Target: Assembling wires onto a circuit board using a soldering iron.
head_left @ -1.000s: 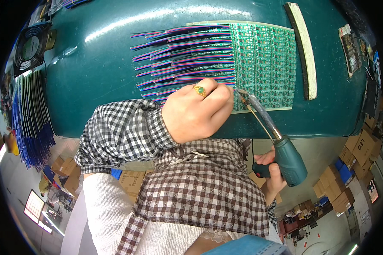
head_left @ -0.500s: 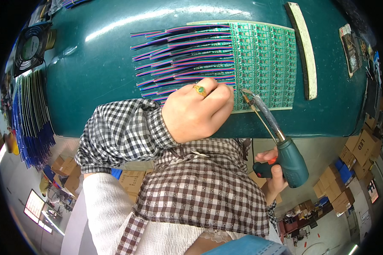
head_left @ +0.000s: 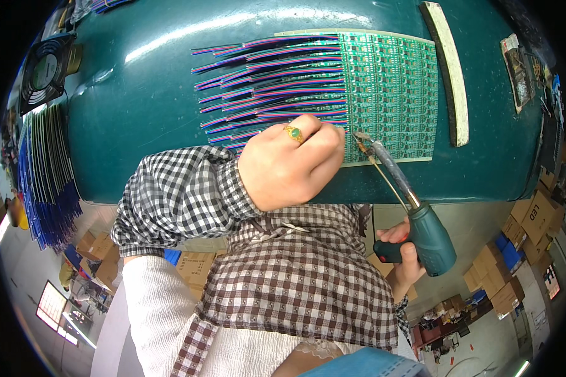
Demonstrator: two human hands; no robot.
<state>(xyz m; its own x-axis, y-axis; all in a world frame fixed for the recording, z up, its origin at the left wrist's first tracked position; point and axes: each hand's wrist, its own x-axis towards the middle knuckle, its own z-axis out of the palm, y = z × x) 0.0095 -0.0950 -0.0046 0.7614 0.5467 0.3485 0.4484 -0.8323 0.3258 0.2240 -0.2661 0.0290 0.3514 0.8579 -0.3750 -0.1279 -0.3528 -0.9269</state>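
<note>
The left hand [head_left: 292, 163] sat just below the centre of the frame, back upward, fingers curled under and a gold ring with a green stone on one of them. Its fingertips were hidden, so whether they gripped a wire could not be told. It covered the lower rows of the coloured wires [head_left: 283, 94], which ran in bunches of blue, pink and black across the upper middle of the frame. Their right ends lay over a green circuit board panel [head_left: 393, 94], which rested on the green counter [head_left: 151, 107] right of the upper centre.

The right hand [head_left: 410, 265], right of centre in the lower half, was closed around the handle of a dark green soldering gun [head_left: 437, 242], thumb and fingers wrapped about the grip. The gun's metal barrel slanted up and left, its tip over the lower left of the bare boards, just beside the left hand's knuckles; whether it touched the panel could not be told.

A pale, dark-sided bar [head_left: 454, 81] stood lengthwise just right of the panel. At the upper left was a black fan [head_left: 46, 72], and below it a blue wire bundle [head_left: 47, 182] hung at the counter's edge. Cardboard boxes [head_left: 531, 220] were stacked at the right of the frame.
</note>
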